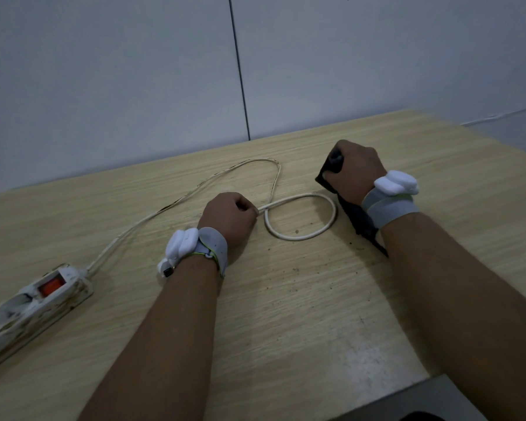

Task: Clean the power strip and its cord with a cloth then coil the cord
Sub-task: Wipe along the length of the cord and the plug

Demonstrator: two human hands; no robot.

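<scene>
A dirty white power strip (34, 302) with an orange switch lies at the table's left edge. Its white cord (152, 215) runs up and right, bends back near the wall, and forms a loop (301, 237) between my hands. My left hand (228, 218) pinches the cord where the loop crosses. My right hand (354, 171) grips a dark cloth (362, 221) at the loop's right side; the cloth hangs down under my wrist. Whether the cord passes through the cloth is hidden by my fist.
The wooden table (286, 314) carries dark specks of dirt near its middle. A grey wall stands right behind the table's far edge. A grey surface (422, 399) shows beyond the table's near right corner. Both wrists wear grey straps with white devices.
</scene>
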